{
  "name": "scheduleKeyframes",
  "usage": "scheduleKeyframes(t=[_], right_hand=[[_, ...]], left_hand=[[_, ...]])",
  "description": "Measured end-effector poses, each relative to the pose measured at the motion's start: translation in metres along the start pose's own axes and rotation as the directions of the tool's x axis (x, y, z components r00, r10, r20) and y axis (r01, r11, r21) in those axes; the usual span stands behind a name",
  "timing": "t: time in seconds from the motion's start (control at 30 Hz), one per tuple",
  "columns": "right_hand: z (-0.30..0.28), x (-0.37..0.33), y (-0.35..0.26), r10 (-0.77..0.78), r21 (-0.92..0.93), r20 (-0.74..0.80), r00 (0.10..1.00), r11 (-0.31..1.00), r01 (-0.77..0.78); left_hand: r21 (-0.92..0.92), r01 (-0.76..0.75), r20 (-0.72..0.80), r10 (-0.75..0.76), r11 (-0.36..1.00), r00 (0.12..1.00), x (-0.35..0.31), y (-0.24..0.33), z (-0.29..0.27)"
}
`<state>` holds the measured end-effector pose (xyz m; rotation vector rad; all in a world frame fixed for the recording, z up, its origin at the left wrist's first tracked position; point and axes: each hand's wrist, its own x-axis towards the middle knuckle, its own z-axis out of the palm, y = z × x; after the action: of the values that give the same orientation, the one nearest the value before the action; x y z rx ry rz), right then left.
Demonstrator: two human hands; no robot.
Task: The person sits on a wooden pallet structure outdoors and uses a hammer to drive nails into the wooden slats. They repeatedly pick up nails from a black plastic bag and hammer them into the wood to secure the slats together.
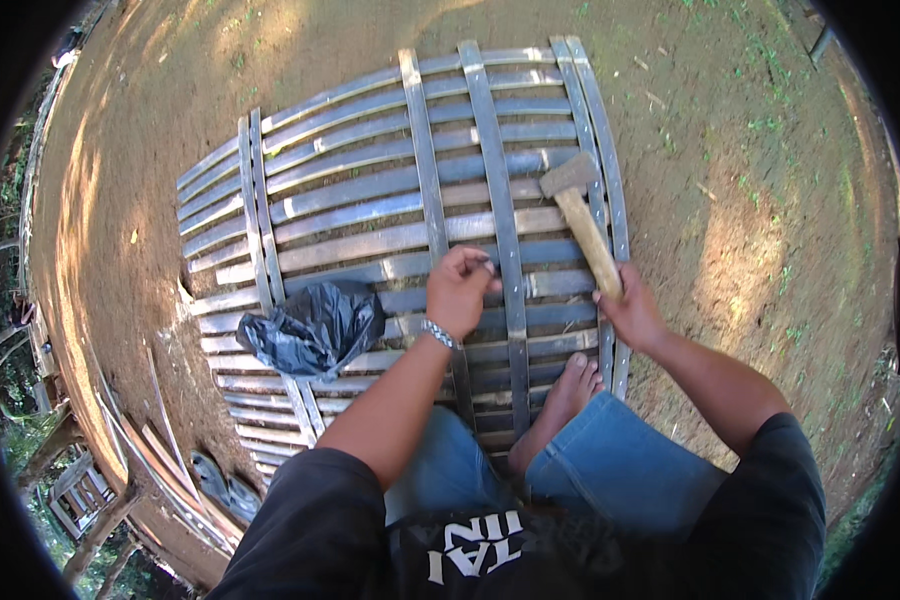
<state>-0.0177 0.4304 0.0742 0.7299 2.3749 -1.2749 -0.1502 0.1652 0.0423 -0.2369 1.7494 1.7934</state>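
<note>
My right hand (634, 308) grips the lower end of a hatchet (592, 242) with a pale wooden handle. Its dull metal head lies over the right side of a slatted bamboo panel (370, 185), up and away from me. To the left, my left hand (458, 292) is closed in a pinch above the panel's middle, between two lengthwise strips. Whatever its fingertips hold is too small to make out. A crumpled black plastic bag (320, 328) rests on the slats left of that hand.
My bare foot (570, 388) presses on the panel's near right part. Long split strips (175, 475) and a pair of dark sandals (225, 485) lie on the ground at the lower left. Brown earth (710, 190) surrounds the panel, with a small wooden frame (80, 490) farther left.
</note>
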Motion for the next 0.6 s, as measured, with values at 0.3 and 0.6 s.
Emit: scheduleKeyframes(t=[0.3,0.6], right_hand=[[0.004,0.009,-0.001,0.051,0.052,0.007,0.999,0.997,-0.051],[0.003,0.015,0.002,0.106,-0.001,0.027,0.994,0.994,-0.106]], left_hand=[[0.073,-0.132,0.045,0.129,0.989,0.991,0.023,0.013,-0.034],[0.374,-0.400,0.006,0.429,0.836,0.903,0.035,0.024,-0.017]])
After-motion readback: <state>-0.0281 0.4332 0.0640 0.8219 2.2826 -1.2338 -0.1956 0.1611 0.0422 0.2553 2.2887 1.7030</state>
